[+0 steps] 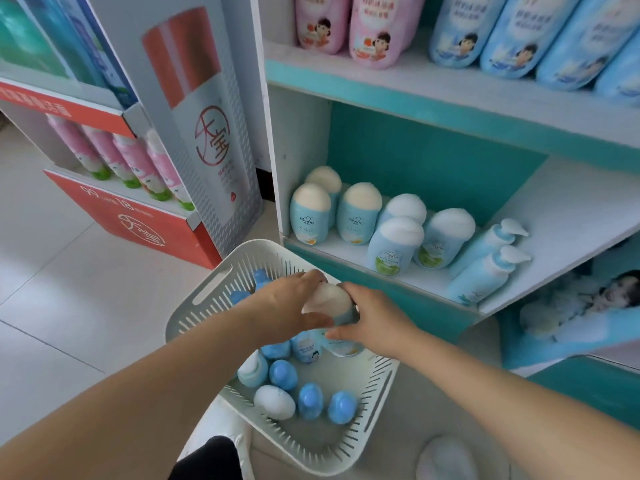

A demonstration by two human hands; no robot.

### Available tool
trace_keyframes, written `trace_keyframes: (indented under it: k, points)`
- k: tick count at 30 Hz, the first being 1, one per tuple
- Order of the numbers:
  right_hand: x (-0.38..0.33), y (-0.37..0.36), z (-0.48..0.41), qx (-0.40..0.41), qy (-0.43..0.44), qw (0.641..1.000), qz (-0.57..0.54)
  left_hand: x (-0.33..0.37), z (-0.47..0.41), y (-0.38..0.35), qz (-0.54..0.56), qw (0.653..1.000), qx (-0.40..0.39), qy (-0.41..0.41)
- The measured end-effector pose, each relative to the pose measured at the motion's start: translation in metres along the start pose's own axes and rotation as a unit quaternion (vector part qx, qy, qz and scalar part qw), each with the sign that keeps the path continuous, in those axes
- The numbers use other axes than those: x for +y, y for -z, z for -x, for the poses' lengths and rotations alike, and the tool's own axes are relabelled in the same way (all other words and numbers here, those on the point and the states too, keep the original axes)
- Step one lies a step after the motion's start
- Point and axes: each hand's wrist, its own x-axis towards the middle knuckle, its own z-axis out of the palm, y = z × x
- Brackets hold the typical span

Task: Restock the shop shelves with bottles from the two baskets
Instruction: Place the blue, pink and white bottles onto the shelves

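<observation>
Gripping one cream-capped bottle (327, 301) together, left hand (287, 306) and right hand (375, 320) curl fingers around it above a white basket (211, 289).

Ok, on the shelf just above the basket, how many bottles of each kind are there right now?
Cream-capped bottles: 3
White-capped bottles: 3
Pump bottles: 2
Total: 8

The left hand (287, 306) and right hand (375, 323) hide part of the cream-capped bottle (327, 299). A blurred pale shape (446, 459) at the near right is unidentifiable. The top edge cuts off 2 far pink bottles (377, 29).
</observation>
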Motion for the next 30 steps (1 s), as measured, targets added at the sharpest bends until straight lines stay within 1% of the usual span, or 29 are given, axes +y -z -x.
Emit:
trace_keyframes:
  k: [3,6,10,11,13,15,16,18,19,22,24,26,30]
  points:
    - [-0.008,0.015,0.01,0.029,-0.003,0.999,0.014,0.014,0.0,0.007,0.027,0.999,0.029,-0.02]
    - [-0.013,0.026,0.013,0.05,0.007,0.998,0.039,0.022,0.0,0.011,0.029,0.998,0.041,-0.027]
    - [-0.022,0.032,0.005,0.043,0.023,0.997,0.062,0.024,-0.003,0.013,0.034,0.997,0.062,-0.022]
    - [-0.023,0.033,0.001,0.038,0.021,0.997,0.064,0.023,-0.004,0.014,0.049,0.996,0.073,-0.014]
    - [-0.026,0.035,-0.008,0.027,0.018,0.998,0.062,0.019,-0.007,0.019,0.115,0.988,0.106,0.018]
    - [-0.03,0.039,-0.017,0.033,0.014,0.999,0.032,0.013,-0.01,0.024,0.18,0.974,0.127,0.06]
    - [-0.032,0.041,-0.022,0.043,0.012,0.999,0.012,0.008,-0.012,0.023,0.19,0.971,0.123,0.072]
    - [-0.033,0.044,-0.031,0.061,-0.003,0.997,-0.037,-0.003,-0.013,0.019,0.175,0.977,0.09,0.083]
    - [-0.034,0.046,-0.034,0.057,-0.013,0.996,-0.071,-0.008,-0.012,0.017,0.17,0.979,0.074,0.09]
    - [-0.035,0.049,-0.041,-0.004,-0.026,0.981,-0.192,-0.02,-0.011,0.014,0.192,0.974,0.056,0.104]
    - [-0.036,0.053,-0.045,-0.048,-0.028,0.974,-0.218,-0.023,-0.013,0.015,0.19,0.975,0.049,0.103]
    - [-0.038,0.057,-0.049,-0.059,-0.021,0.98,-0.189,-0.024,-0.014,0.015,0.184,0.977,0.048,0.099]
    - [-0.045,0.066,-0.055,-0.043,0.01,0.997,-0.061,-0.025,-0.014,0.015,0.157,0.98,0.058,0.103]
